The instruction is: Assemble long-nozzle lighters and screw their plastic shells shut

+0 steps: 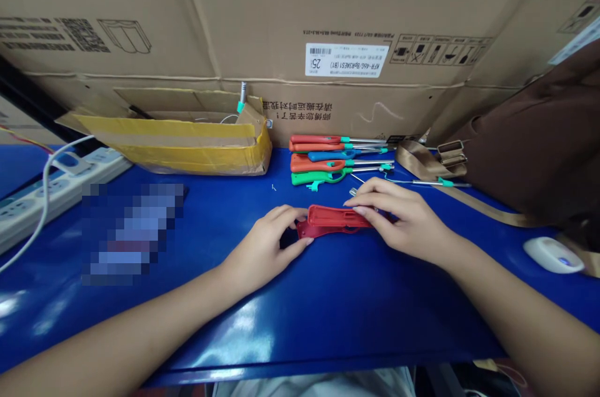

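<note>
A red plastic lighter handle shell (334,221) lies on the blue table (328,309) between my hands. My left hand (268,248) curls round its left end, thumb and fingers pinching it. My right hand (399,216) lies over its right end, fingers pressed down on the shell. Just behind, a pile of several long-nosed lighters (335,159) in red, blue, orange and green lies with metal nozzles pointing right. One loose metal nozzle with a green collar (435,182) lies to the right of the pile.
An open cardboard box with yellow tape (187,140) stands at the back left. A white power strip (51,187) with a cable lies far left. A large carton wall (300,28) closes the back. A brown bag with strap (529,147) and a white mouse (553,254) lie on the right.
</note>
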The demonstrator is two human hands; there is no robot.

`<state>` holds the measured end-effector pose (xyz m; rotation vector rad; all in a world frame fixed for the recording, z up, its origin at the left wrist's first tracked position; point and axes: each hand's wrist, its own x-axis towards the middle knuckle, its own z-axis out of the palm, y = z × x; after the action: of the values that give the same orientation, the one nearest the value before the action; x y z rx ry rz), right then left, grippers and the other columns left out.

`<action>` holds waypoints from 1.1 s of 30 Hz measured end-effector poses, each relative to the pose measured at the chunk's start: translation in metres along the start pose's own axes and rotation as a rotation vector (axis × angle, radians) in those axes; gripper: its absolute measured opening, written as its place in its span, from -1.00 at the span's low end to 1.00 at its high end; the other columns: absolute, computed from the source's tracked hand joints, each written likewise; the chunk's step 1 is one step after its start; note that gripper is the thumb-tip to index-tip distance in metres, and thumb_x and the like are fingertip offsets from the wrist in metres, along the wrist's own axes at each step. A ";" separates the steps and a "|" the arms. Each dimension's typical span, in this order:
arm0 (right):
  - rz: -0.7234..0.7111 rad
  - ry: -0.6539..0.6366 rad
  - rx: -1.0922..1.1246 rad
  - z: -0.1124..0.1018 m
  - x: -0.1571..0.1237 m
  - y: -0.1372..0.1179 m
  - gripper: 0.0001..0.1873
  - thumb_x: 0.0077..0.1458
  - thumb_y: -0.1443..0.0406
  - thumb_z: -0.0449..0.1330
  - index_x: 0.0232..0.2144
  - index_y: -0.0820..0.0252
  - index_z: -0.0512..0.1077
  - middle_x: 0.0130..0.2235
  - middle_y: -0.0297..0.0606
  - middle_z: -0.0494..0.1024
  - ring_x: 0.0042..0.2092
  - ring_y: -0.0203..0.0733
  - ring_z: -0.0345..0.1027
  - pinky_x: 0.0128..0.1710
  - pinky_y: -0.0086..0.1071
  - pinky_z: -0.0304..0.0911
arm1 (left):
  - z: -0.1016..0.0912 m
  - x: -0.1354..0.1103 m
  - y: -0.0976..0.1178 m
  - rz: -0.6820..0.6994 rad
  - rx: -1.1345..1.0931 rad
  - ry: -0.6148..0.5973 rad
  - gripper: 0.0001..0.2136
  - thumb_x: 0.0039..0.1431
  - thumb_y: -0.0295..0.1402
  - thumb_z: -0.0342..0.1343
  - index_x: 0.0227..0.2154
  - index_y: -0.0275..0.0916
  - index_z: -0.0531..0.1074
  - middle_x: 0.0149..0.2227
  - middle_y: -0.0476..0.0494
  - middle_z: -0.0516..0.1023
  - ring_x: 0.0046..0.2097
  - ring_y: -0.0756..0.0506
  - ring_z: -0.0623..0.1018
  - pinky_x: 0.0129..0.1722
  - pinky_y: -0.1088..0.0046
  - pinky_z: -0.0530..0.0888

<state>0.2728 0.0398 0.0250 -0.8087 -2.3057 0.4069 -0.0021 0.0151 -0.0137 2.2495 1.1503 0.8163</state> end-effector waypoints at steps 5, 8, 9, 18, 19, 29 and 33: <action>0.067 -0.281 0.137 0.004 0.001 -0.002 -0.80 0.35 0.36 0.11 -0.18 0.13 0.56 -0.19 -0.23 0.59 -0.16 -0.22 0.47 -0.10 -0.32 0.39 | 0.001 -0.001 -0.005 -0.030 0.034 0.036 -0.70 0.30 -0.40 0.19 0.07 -0.18 0.43 -0.03 -0.15 0.56 -0.03 -0.14 0.54 0.04 0.20 0.51; 0.033 -0.396 0.076 0.013 0.000 -0.001 -0.80 0.36 0.34 0.11 -0.22 0.14 0.55 -0.20 -0.24 0.59 -0.13 -0.19 0.46 -0.03 -0.26 0.37 | 0.001 -0.001 -0.004 -0.008 0.036 0.071 -0.73 0.34 -0.37 0.15 0.07 -0.17 0.43 -0.01 -0.15 0.54 0.02 -0.14 0.52 0.08 0.20 0.49; 0.015 -0.363 0.029 0.015 0.001 0.000 -0.82 0.36 0.32 0.13 -0.24 0.14 0.55 -0.21 -0.23 0.59 -0.12 -0.17 0.45 0.01 -0.22 0.35 | 0.000 0.000 -0.002 0.007 0.042 0.077 -0.75 0.36 -0.37 0.13 0.06 -0.17 0.44 0.00 -0.15 0.54 0.04 -0.15 0.51 0.10 0.20 0.47; 0.284 -0.179 -0.487 0.001 -0.002 0.038 -0.75 0.30 0.28 0.14 -0.02 0.21 0.47 -0.05 -0.03 0.52 0.03 0.13 0.39 0.05 0.02 0.34 | -0.006 -0.004 0.013 0.183 0.102 -0.132 -0.78 0.31 -0.24 0.22 -0.02 -0.11 0.53 0.02 -0.14 0.57 0.08 -0.19 0.46 0.12 0.17 0.37; 0.303 -0.208 -0.494 0.001 -0.003 0.041 -0.75 0.31 0.29 0.12 -0.02 0.23 0.47 -0.06 -0.03 0.53 0.01 0.12 0.41 0.04 0.00 0.35 | -0.006 -0.005 0.013 0.194 0.104 -0.156 -0.78 0.29 -0.24 0.23 -0.03 -0.11 0.54 0.00 -0.13 0.58 0.08 -0.19 0.46 0.12 0.17 0.36; 0.393 -0.274 -0.400 -0.001 -0.002 0.029 -0.76 0.27 0.23 0.15 -0.08 0.19 0.48 -0.33 -0.24 0.55 -0.30 -0.10 0.43 -0.32 -0.27 0.30 | -0.010 -0.003 0.015 0.162 0.168 -0.182 -0.90 0.20 -0.30 0.25 -0.24 -0.15 0.53 -0.19 -0.06 0.61 -0.07 -0.16 0.50 -0.04 0.23 0.32; 0.357 -0.162 -0.362 -0.005 -0.001 0.035 -0.78 0.30 0.21 0.10 -0.17 0.15 0.52 -0.23 -0.19 0.56 -0.23 -0.09 0.46 -0.23 -0.25 0.36 | -0.011 -0.003 0.015 0.151 0.194 -0.184 -0.94 0.22 -0.32 0.21 -0.29 -0.16 0.50 -0.23 -0.04 0.60 -0.11 -0.14 0.51 -0.10 0.26 0.31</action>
<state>0.2917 0.0661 0.0116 -1.4242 -2.4212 0.2139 -0.0033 0.0061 0.0031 2.5358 1.0219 0.5582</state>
